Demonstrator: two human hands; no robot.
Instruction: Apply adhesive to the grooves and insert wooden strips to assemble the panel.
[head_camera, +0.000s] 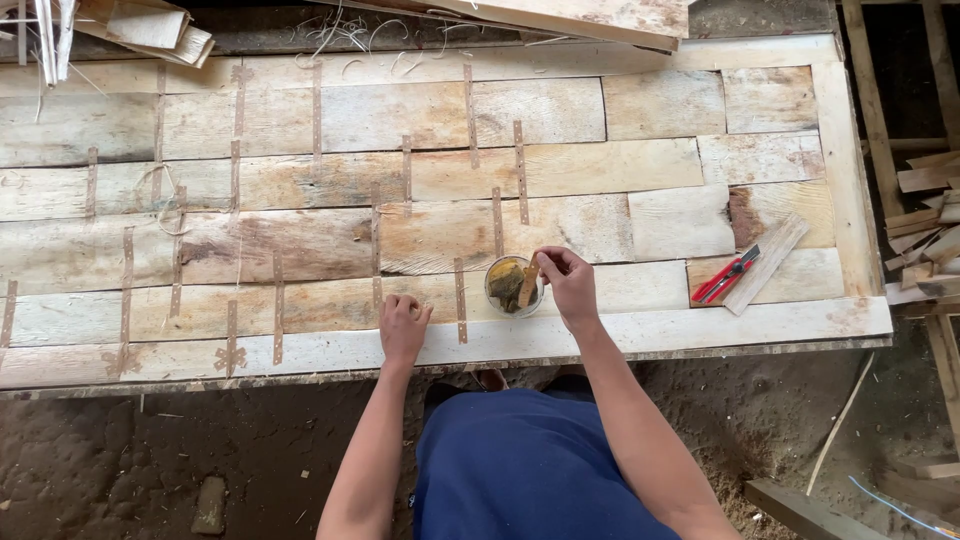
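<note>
We find no packages, labels, signs or screens in this view. Nothing here carries a printed face, a tag or a display.

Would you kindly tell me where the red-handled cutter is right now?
In the head view, the red-handled cutter lies on a loose wooden strip at the panel's right end, right of the small glass bowl.
</note>
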